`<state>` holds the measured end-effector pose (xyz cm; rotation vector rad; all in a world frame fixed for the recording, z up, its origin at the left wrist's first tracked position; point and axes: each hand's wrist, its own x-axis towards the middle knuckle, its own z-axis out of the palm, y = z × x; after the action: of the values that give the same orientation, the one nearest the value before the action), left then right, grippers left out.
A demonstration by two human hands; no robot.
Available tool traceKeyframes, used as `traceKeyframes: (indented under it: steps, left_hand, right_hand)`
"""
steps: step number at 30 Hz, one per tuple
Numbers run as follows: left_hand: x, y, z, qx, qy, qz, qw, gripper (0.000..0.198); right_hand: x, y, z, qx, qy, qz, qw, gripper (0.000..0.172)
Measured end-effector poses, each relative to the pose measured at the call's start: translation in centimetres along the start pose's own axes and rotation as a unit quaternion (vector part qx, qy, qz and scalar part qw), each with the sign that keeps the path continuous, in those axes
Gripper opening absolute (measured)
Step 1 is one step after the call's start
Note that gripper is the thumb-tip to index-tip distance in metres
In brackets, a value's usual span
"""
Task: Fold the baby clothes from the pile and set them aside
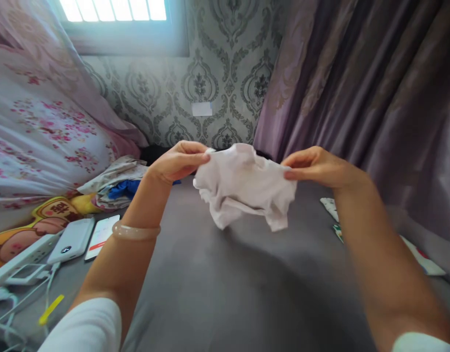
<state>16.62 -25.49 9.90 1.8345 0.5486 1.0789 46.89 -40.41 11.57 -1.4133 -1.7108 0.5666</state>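
Note:
A small white garment (243,188) hangs crumpled in the air above a grey bed sheet (225,283). My left hand (179,161) pinches its upper left edge, fingers closed on the cloth. My right hand (316,165) pinches the upper right edge the same way. A pale bangle (136,231) sits on my left wrist. The garment's lower part droops free, clear of the sheet.
At the left lie a white power bank (71,240), a phone (102,236), a power strip (23,256) with cables, a cartoon cushion (34,230) and a pile of clothes (118,183). A floral quilt (37,132) rises behind them. Purple curtains (375,98) hang on the right, above printed cloth (422,256).

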Motion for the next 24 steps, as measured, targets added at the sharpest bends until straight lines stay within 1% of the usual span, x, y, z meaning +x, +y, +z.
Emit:
traceKeyframes:
  steps: [1, 2, 3, 4, 5, 6, 7, 9, 10, 11, 12, 13, 14, 15, 16, 17, 20, 24]
  left_hand:
    - [-0.1, -0.1, -0.1, -0.002, -0.016, -0.018, 1.000, 0.029]
    - [-0.1, -0.2, -0.1, 0.006, -0.011, -0.031, 0.999, 0.028]
    - [-0.1, -0.3, -0.1, 0.019, 0.008, -0.037, 0.999, 0.028]
    - [-0.1, -0.4, 0.0, 0.029, 0.032, -0.034, 0.998, 0.027]
    - [0.0, -0.5, 0.1, 0.031, 0.050, -0.023, 0.998, 0.027]
    - [0.1, -0.5, 0.1, 0.020, 0.059, -0.006, 0.998, 0.027]
    - [0.1, -0.5, 0.2, -0.001, 0.055, 0.012, 0.998, 0.028]
    - [0.1, -0.5, 0.2, -0.038, 0.022, 0.029, 0.999, 0.028]
    - [0.2, -0.6, 0.2, -0.037, 0.008, 0.025, 0.999, 0.027]
    - [0.3, -0.8, 0.2, -0.019, 0.003, 0.014, 1.000, 0.026]
    - [0.5, -1.1, 0.2, 0.012, 0.008, 0.003, 1.000, 0.025]
    - [0.8, -1.5, 0.4, 0.045, 0.021, -0.005, 0.999, 0.024]
    - [1.0, -1.9, 0.5, 0.071, 0.040, -0.010, 0.997, 0.024]
    - [1.3, -2.4, 0.8, 0.086, 0.064, -0.010, 0.994, 0.024]
    - [1.5, -2.7, 1.0, 0.090, 0.088, -0.009, 0.992, 0.024]
    - [1.7, -3.1, 1.2, 0.084, 0.107, -0.008, 0.991, 0.025]
    - [2.2, -3.6, 1.6, 0.072, 0.141, -0.004, 0.987, 0.028]
    - [2.6, -3.7, 1.4, 0.107, 0.163, 0.033, 0.980, 0.025]
  right_hand:
    - [-0.1, 0.0, -0.1, 0.003, -0.037, 0.010, 0.999, 0.036]
    - [-0.1, 0.0, -0.1, 0.003, -0.045, 0.015, 0.999, 0.035]
    - [0.0, 0.0, -0.1, -0.001, -0.022, 0.015, 1.000, 0.034]
    - [0.2, 0.0, 0.0, -0.006, 0.018, 0.011, 1.000, 0.033]
    - [0.3, 0.0, 0.1, -0.009, 0.059, 0.004, 0.998, 0.032]
    - [0.3, 0.0, 0.2, -0.009, 0.082, 0.000, 0.997, 0.031]
    - [0.3, 0.0, 0.2, -0.005, 0.077, -0.002, 0.997, 0.032]
    - [0.0, 0.0, -0.1, 0.018, 0.001, -0.001, 1.000, 0.035]
    - [-0.1, 0.1, -0.4, 0.028, -0.038, 0.001, 0.999, 0.037]
    - [-0.1, 0.2, -0.6, 0.027, -0.053, 0.000, 0.998, 0.039]
    - [0.0, 0.5, -0.7, 0.010, -0.035, -0.004, 0.999, 0.040]
    - [0.3, 0.9, -0.8, -0.023, 0.013, -0.011, 1.000, 0.039]
    - [0.8, 1.3, -0.8, -0.067, 0.076, -0.019, 0.995, 0.038]
    - [1.3, 1.8, -0.6, -0.116, 0.135, -0.026, 0.984, 0.038]
    - [1.8, 2.3, -0.4, -0.154, 0.175, -0.032, 0.972, 0.038]
    - [2.3, 2.8, -0.2, -0.183, 0.199, -0.039, 0.962, 0.038]
    - [3.0, 3.8, 0.3, -0.225, 0.215, -0.055, 0.949, 0.038]
    - [2.7, 4.2, 0.5, -0.254, 0.241, -0.052, 0.935, 0.038]
